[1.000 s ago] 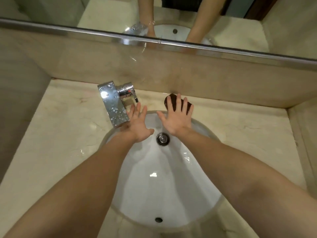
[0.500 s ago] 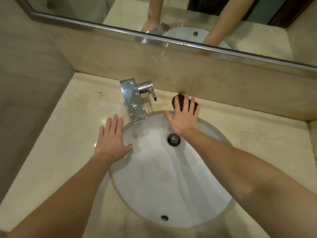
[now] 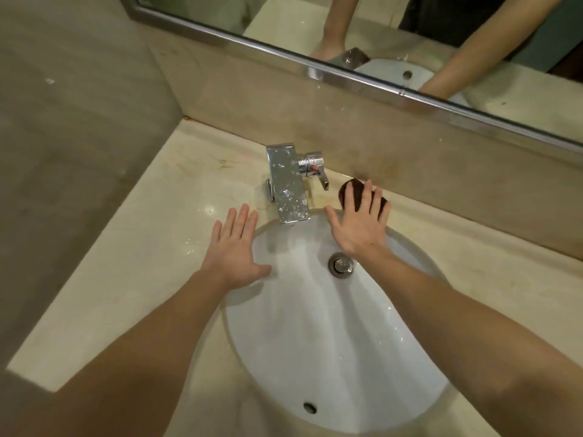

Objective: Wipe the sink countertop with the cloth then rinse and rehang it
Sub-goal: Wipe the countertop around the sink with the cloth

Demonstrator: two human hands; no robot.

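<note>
Left hand (image 3: pixel 235 250) slid onto the countertop (image 3: pixel 142 263), fingers (image 3: pixel 239 220) flat; right hand (image 3: pixel 359 234) presses the dark bunched cloth (image 3: pixel 352 187), fingers straight.

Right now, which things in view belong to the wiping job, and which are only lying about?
Job: cloth, pressed under the right hand; countertop; faucet and sink basin, for rinsing.
Just there: left hand, flat on the countertop; drain stopper; mirror.

cloth (image 3: pixel 350 197) dark brown | countertop (image 3: pixel 151 257) cream marble | sink (image 3: pixel 331 357) white | faucet (image 3: pixel 288 184) chrome
</note>
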